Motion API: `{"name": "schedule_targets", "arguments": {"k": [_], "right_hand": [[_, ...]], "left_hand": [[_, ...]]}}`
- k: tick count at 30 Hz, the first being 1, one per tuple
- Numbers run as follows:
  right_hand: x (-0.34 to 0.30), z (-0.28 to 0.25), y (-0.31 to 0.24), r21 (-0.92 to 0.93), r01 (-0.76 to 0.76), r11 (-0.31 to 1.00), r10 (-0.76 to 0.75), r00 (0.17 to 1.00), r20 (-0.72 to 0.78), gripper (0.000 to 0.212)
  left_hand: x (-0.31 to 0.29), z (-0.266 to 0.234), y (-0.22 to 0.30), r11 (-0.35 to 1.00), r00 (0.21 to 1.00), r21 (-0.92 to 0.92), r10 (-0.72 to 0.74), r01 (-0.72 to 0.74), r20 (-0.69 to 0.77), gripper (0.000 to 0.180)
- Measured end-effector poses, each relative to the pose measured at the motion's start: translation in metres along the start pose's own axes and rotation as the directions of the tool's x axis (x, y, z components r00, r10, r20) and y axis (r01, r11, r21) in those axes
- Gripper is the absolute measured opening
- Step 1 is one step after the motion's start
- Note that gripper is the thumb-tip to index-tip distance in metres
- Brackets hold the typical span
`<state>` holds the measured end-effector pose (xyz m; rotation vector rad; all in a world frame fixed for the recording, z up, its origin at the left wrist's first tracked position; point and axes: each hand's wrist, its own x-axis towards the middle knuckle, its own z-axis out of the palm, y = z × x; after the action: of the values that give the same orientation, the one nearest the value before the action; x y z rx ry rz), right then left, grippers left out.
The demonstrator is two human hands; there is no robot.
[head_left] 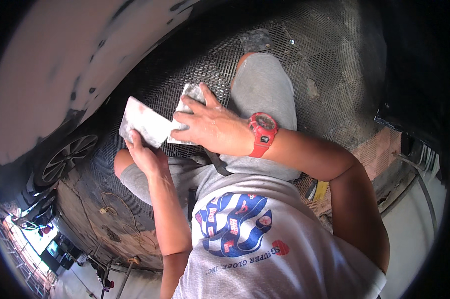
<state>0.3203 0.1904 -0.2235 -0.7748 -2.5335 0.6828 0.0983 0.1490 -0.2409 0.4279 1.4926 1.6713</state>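
My left hand (148, 157) grips a flat, whitish rectangular plate (146, 121) by its lower edge, thumb on its face. Pale pinkish smears mark the plate. Right beside it, my right hand (214, 127) has its fingers spread over a dusty grey-white flat pad (191, 91) and grips it. The near edges of pad and plate meet or overlap; I cannot tell whether they touch. White dust coats the right fingers, which hide much of the pad. A red watch (263, 133) is on my right wrist.
A car body panel (60, 70) with pale and dark patches curves along the left, above a wheel (68, 158). Dark grid matting (329, 65) covers the floor around my bent legs. A thin cord (116, 202) lies lower left. Pipes (419, 184) stand at the right.
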Motion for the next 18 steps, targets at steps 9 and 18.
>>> {"name": "schedule_targets", "arguments": {"k": [9, 18], "right_hand": [[0.014, -0.002, 0.008, 0.08, 0.013, 0.997, -0.005, 0.994, -0.108, 0.072], [0.011, -0.06, 0.02, -0.312, -0.087, 0.946, 0.034, 0.984, -0.173, 0.052]], "left_hand": [[0.013, 0.016, 0.004, 0.912, 0.906, -0.162, -0.327, 0.377, 0.271, 0.042], [0.02, 0.024, -0.003, 0.998, 0.984, -0.046, 0.048, -0.041, 0.172, 0.035]]}}
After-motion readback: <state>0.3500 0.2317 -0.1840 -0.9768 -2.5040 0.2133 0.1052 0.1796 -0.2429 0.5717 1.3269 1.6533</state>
